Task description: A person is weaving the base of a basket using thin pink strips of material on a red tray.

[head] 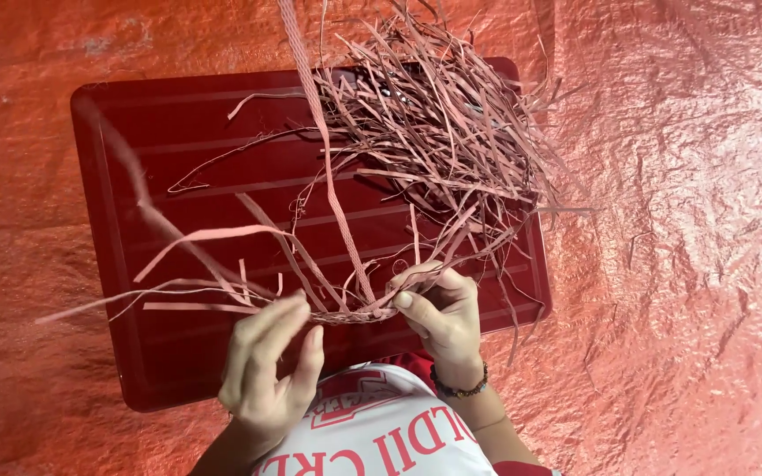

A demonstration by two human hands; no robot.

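Note:
A narrow woven band of pale straw strips stretches between my two hands near the bottom centre. My right hand pinches its right end between thumb and fingers. My left hand holds the left end, fingers curled around loose strips that fan out leftward. A long braided strip runs up from the band past the top edge. A tangled heap of loose straw strips lies above my right hand.
Everything rests on a dark red ribbed plastic board lying on a crinkled orange-red tarpaulin. My white shirt with red printing shows at the bottom. A beaded bracelet circles my right wrist.

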